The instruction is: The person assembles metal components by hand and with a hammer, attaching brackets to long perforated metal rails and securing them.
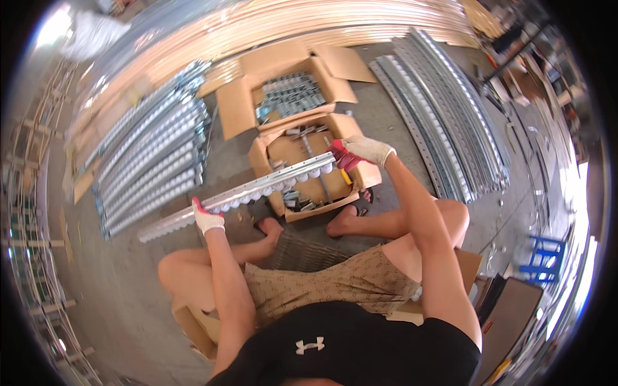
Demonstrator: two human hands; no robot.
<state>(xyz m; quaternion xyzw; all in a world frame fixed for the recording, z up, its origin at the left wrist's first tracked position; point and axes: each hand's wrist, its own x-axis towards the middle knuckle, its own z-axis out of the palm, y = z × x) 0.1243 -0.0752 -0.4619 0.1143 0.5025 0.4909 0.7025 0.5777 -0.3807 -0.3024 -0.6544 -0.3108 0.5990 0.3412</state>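
Observation:
A long metal roller track [261,184] with a row of white wheels along its near edge lies slanted across my front, its right end higher in the picture. My left hand [209,217], in a white glove with a red palm, holds it toward its left end. At its right end, my right hand [360,152] in a matching glove has its fingers closed around the tip. Beneath the right part of the track stands an open cardboard box [259,154] with small metal parts and a yellow-handled item [346,177] inside. Some fingers are hidden behind the track.
Behind stands a second open box [234,106] filled with metal brackets [293,93]. Stacked roller tracks [151,154] lie at left, and perforated metal rails [438,116] at right. Long wrapped bundles [277,32] run along the back. A blue plastic stool [543,258] is at far right.

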